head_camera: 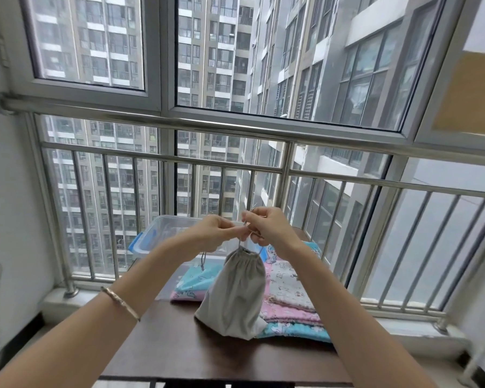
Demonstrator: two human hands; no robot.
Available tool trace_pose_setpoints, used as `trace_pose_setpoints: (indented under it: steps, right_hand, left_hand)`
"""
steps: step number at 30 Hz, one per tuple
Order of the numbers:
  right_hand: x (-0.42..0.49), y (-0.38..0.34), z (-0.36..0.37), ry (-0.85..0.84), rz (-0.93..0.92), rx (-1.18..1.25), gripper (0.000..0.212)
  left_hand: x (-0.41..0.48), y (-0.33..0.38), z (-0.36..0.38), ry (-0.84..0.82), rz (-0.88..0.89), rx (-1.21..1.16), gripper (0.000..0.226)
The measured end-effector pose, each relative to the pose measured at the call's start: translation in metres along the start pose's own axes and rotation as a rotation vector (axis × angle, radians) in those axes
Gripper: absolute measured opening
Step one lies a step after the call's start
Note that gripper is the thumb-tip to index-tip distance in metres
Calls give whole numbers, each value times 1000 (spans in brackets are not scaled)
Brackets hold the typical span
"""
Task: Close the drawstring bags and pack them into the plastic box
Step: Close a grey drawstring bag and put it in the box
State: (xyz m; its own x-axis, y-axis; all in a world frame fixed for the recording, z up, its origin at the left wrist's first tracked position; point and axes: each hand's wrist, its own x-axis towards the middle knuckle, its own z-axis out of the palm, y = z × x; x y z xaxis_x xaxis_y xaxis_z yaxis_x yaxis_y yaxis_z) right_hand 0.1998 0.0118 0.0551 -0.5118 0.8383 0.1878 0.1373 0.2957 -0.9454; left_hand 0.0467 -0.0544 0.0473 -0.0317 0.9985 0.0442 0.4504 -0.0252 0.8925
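Note:
A grey drawstring bag (235, 292) stands upright on the dark table (179, 354), its mouth gathered tight. Both hands are raised just above it. My left hand (213, 232) and my right hand (266, 226) each pinch the bag's grey cord, fingers nearly touching. One loose cord end hangs down at the bag's left side. Behind the hands stands a clear plastic box (157, 233) with blue latches; what it holds I cannot make out. Flat patterned bags lie beside the grey one: a blue one (193, 281) to its left, white and pink ones (289, 292) to its right.
A steel railing (235, 163) and large windows rise right behind the table. The table is small, with its front edge near the bottom of the view. A white wall stands to the left.

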Motion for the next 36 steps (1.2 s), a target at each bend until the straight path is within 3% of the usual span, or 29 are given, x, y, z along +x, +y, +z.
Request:
trace_pose_setpoints:
  steps: [5, 9, 11, 13, 20, 25, 26, 28, 30, 33, 36]
  right_hand:
    - [-1, -6, -4, -74, 69, -21, 26]
    - [-5, -1, -3, -95, -83, -341, 40]
    - [-2, 4, -3, -76, -187, -554, 31]
    - [-1, 6, -2, -78, -210, -621, 21]
    - [-4, 5, -9, -388, -48, -19, 22]
    - [-1, 7, -11, -494, 38, 100, 12]
    - [-1, 7, -11, -498, 64, 96, 19]
    - [1, 8, -12, -473, 76, 32, 44]
    - [1, 7, -10, -434, 37, 42, 54]
    - [2, 9, -12, -301, -59, 209, 29]
    - [1, 13, -17, -134, 3, 584, 33]
  left_hand:
    - [1, -6, 0, 70, 7, -25, 31]
    - [1, -7, -5, 75, 12, -45, 27]
    - [-1, -5, -7, 30, 23, -19, 27]
    - [-3, -2, -8, 6, 36, 19, 27]
    - [-5, 5, -9, 111, 119, 36, 24]
    - [-3, 0, -8, 162, 137, 47, 23]
    - [-3, -1, -9, 156, 138, 47, 23]
    - [-3, -1, -8, 138, 124, 33, 24]
    - [-5, -2, -8, 125, 129, 34, 25]
    - [-9, -2, -9, 151, 151, 31, 23]
    - [-13, -6, -11, 172, 156, 18, 17]
